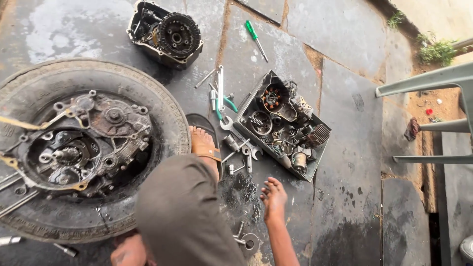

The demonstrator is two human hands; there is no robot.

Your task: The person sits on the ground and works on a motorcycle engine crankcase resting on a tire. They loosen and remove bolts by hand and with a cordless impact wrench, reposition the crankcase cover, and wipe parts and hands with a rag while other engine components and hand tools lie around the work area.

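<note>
Outdoor repair yard: engine parts (283,125), spanners (220,93), tyre (148,98) on stone paving (345,98).

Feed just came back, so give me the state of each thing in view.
engine case: opened, flat on tyre
metal tray: full of loose parts
green screwdriver: lying untouched on floor
right hand: open, empty
left hand: mostly hidden, unclear

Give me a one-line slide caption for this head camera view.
Right hand reaches toward oily stone floor beside a tray of engine parts, with an engine case resting on a tyre.
</note>
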